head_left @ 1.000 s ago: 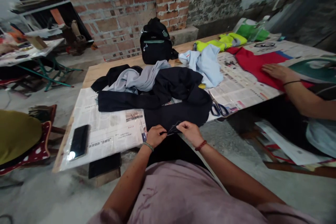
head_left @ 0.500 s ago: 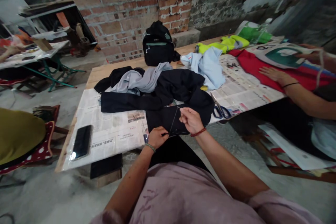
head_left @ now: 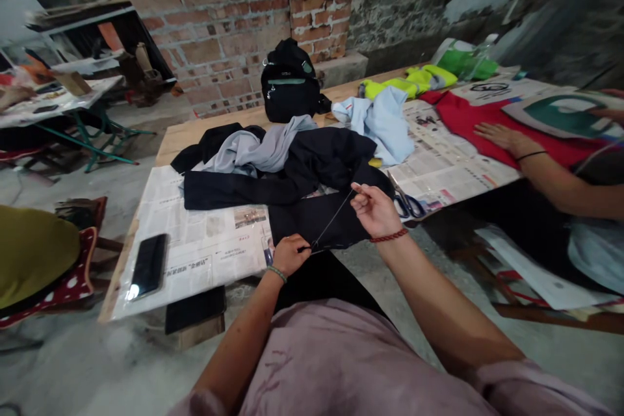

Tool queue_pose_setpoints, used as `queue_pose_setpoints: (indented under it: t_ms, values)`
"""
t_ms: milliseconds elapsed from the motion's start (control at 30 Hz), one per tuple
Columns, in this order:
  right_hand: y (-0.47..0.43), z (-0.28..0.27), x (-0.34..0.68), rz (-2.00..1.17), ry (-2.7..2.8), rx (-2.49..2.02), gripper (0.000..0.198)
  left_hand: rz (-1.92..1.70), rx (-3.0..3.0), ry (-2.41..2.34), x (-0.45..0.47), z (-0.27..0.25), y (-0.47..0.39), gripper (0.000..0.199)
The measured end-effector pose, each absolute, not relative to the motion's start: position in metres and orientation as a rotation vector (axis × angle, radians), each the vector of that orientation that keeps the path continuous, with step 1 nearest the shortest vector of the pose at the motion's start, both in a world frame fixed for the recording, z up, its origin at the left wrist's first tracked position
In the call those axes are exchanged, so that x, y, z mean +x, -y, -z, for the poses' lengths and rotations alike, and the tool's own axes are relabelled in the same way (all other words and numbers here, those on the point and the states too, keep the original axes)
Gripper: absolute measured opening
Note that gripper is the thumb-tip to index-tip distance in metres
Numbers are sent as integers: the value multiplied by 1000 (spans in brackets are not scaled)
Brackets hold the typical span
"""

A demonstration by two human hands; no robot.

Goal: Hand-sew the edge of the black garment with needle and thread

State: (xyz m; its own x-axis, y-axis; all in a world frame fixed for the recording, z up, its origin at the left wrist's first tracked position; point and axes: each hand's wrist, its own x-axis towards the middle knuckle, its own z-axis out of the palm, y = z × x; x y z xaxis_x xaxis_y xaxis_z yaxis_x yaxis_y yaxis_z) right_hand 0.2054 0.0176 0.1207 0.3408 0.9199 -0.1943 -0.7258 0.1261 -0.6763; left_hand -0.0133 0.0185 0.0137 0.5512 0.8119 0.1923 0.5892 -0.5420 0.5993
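A black garment (head_left: 322,218) with a grey lining (head_left: 244,151) lies bunched over the newspaper-covered table, its near edge at my lap. My left hand (head_left: 292,255) pinches that near edge between thumb and fingers. From the cloth beside it a pale thread (head_left: 336,216) runs taut, up and to the right. My right hand (head_left: 375,209), closed in a pinch and raised above the garment, holds the thread's far end. Whether a needle is in those fingertips is too small to tell. Dark-handled scissors (head_left: 408,203) lie just right of the garment.
A phone (head_left: 149,265) rests on the newspaper (head_left: 214,244) at left. Behind the garment stand a black backpack (head_left: 291,88) and a light blue cloth (head_left: 383,123). At right, another person's hand (head_left: 502,138) presses red fabric (head_left: 458,118) beside an iron (head_left: 560,114).
My right hand has moved right and slightly up, drawing out a longer stretch of thread. My left hand stays at the garment's edge. The other person's iron has shifted on the red fabric.
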Motion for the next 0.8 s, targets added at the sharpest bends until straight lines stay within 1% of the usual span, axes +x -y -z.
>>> queue_pose_setpoints:
  t_ms: [100, 267, 400, 633, 733, 800]
  values:
    - [-21, -121, 213, -1226, 208, -726, 12, -623, 2323, -1135, -13, -15, -18, 10]
    - [-26, -127, 230, -1168, 181, -673, 17, -599, 2307, -1152, -13, -15, -18, 10]
    - [-28, -136, 236, -1139, 187, -644, 13, -591, 2311, -1148, -14, -16, -18, 10]
    - [-31, -138, 225, -1203, 225, -680, 12, -608, 2292, -1142, -13, -17, -18, 11]
    - [-32, -137, 225, -1196, 248, -710, 11, -623, 2294, -1127, -13, -16, -18, 12]
    - [-33, -139, 229, -1180, 221, -710, 14, -632, 2296, -1125, -13, -16, -18, 12]
